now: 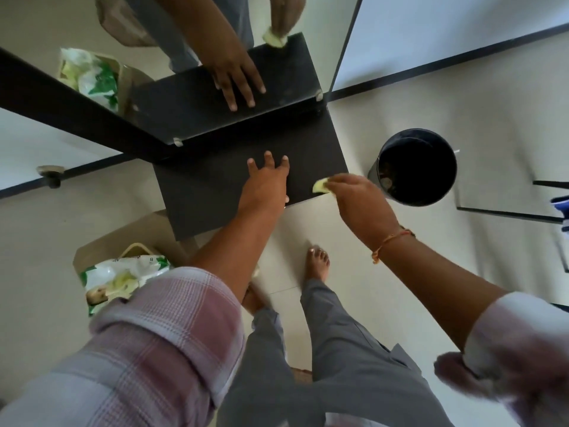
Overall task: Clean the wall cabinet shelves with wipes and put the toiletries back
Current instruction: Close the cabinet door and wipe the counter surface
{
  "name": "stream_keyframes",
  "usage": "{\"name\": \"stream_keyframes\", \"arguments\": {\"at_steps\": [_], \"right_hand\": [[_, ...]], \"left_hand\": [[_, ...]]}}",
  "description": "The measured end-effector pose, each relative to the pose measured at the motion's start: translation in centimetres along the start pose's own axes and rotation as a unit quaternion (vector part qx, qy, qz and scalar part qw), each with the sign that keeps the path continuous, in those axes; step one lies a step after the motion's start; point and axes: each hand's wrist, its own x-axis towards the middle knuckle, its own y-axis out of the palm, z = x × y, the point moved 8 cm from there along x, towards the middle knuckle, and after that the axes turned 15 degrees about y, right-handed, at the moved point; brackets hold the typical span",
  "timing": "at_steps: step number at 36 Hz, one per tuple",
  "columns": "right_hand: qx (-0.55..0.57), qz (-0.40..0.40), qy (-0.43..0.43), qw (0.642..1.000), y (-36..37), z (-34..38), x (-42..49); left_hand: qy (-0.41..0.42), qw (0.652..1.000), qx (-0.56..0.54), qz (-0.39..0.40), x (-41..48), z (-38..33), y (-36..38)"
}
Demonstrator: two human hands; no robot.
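Note:
A dark shelf [215,192] juts out below a mirror [92,32] that repeats it. My left hand [264,183] lies flat on the shelf top, fingers spread and holding nothing. My right hand [357,198] is at the shelf's right front corner, pinching a small crumpled pale-green wipe [320,185] against the edge. A green and white pack of wipes [120,277] rests in a brown paper bag [123,245] on the floor at the lower left. No toiletries are in sight.
A black round bin [417,167] stands on the pale tiled floor right of the shelf. My bare feet [318,265] are below the shelf. A dark shelf frame [551,215] is at the right edge, and a metal fitting [50,174] on the left wall.

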Motion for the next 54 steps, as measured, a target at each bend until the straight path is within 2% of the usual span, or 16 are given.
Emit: {"name": "stream_keyframes", "arguments": {"at_steps": [2,5,9,13,15,22,26,30,33,36,39,42,44,46,50,54], "right_hand": [[0.017,-0.067,0.036,0.997,-1.8,-0.1,2.7],[0.047,-0.109,0.099,0.988,-2.5,-0.3,7.0],[0.028,-0.107,0.136,0.985,-0.2,1.2,10.7],[0.060,-0.111,0.200,0.972,2.0,2.3,11.9],[0.059,-0.107,0.205,0.971,2.8,3.4,11.7],[0.028,-0.079,0.127,0.988,6.7,11.7,10.0],[-0.024,-0.026,-0.006,0.999,10.3,18.5,8.1],[-0.054,0.000,-0.129,0.990,13.3,25.3,4.9],[-0.026,0.076,-0.150,0.985,15.5,26.4,3.2],[-0.003,0.122,-0.161,0.979,15.9,24.3,1.9],[0.045,0.108,-0.104,0.988,14.1,19.4,2.5],[0.122,0.060,0.029,0.990,9.8,11.8,4.9],[0.115,0.002,0.129,0.985,6.8,6.5,6.7],[0.087,-0.054,0.179,0.979,3.9,3.8,7.6],[0.062,-0.113,0.248,0.960,3.5,3.7,9.2],[0.019,-0.103,0.204,0.973,6.9,10.8,10.2]], "left_hand": [[0.007,1.000,0.006,-0.012,-0.2,0.1,-0.2],[0.025,0.998,-0.026,-0.059,-0.9,0.8,-0.5],[-0.005,0.985,-0.104,-0.139,-2.5,4.2,-0.6],[-0.044,0.984,-0.082,-0.154,-5.1,8.1,-0.2],[-0.062,0.983,-0.089,-0.149,-6.4,10.0,0.3],[-0.101,0.968,-0.134,-0.188,-10.0,15.0,1.0],[-0.105,0.958,-0.154,-0.218,-11.4,17.0,1.8],[-0.109,0.944,-0.166,-0.263,-13.1,18.1,1.8],[-0.108,0.946,-0.154,-0.263,-13.8,18.8,2.2],[-0.085,0.955,-0.144,-0.245,-13.7,18.5,2.6],[-0.070,0.965,-0.148,-0.204,-13.1,17.6,3.1],[-0.073,0.969,-0.139,-0.191,-12.7,17.0,3.2],[-0.082,0.967,-0.145,-0.193,-12.7,16.8,3.1],[-0.083,0.964,-0.157,-0.196,-12.7,16.9,3.2],[-0.082,0.954,-0.193,-0.214,-13.2,17.6,2.9],[-0.108,0.927,-0.260,-0.248,-14.2,18.7,2.7]]}}
